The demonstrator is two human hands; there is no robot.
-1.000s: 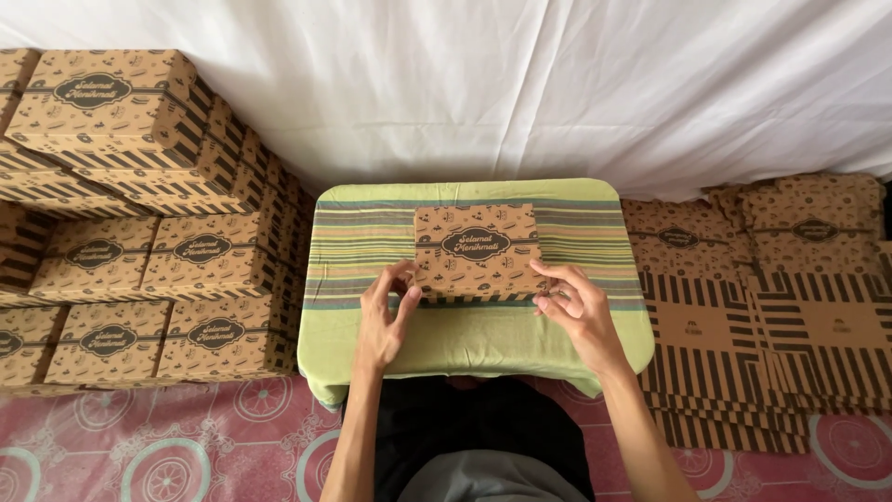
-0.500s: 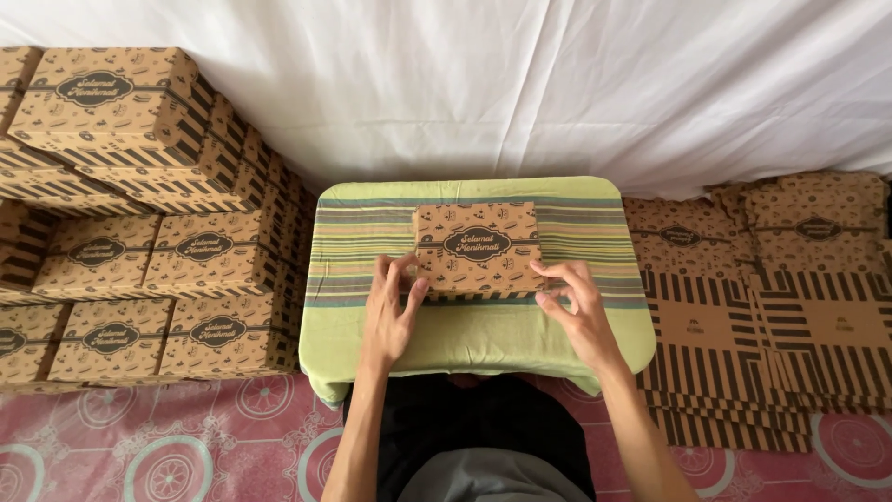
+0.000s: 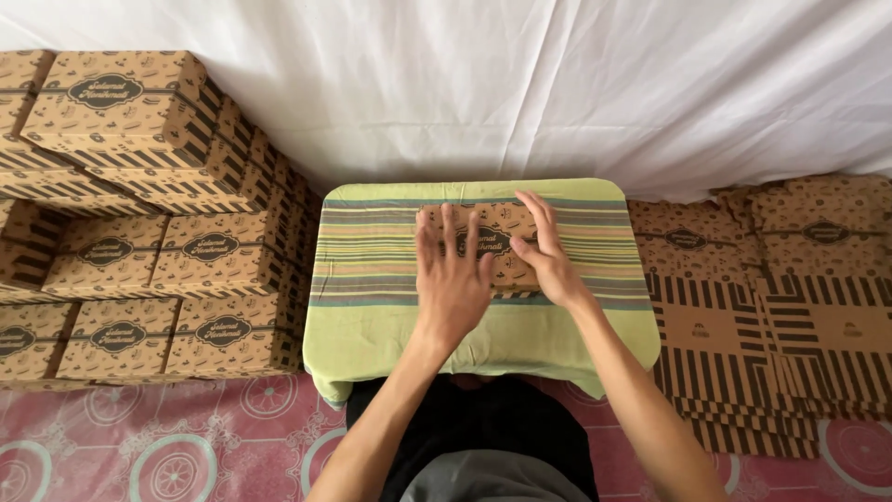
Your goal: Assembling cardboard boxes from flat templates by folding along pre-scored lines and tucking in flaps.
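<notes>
The flat box [image 3: 483, 244] under both palms looks like matt brown cardboard printed in dark ink; the low table [image 3: 372, 325] is covered in soft woven cloth, striped green, slightly creased; stacked boxes [image 3: 186, 251] at left and flat blanks [image 3: 743, 325] at right are the same dull card; the far backdrop [image 3: 557, 84] is white wrinkled fabric; the near floor mat [image 3: 139, 437] seems smooth, faintly glossy pink.

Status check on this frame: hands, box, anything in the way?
Left hand flat on the brown printed box, fingers spread. Right hand on its right side. Box lies on the striped green cloth. Nothing blocking.
</notes>
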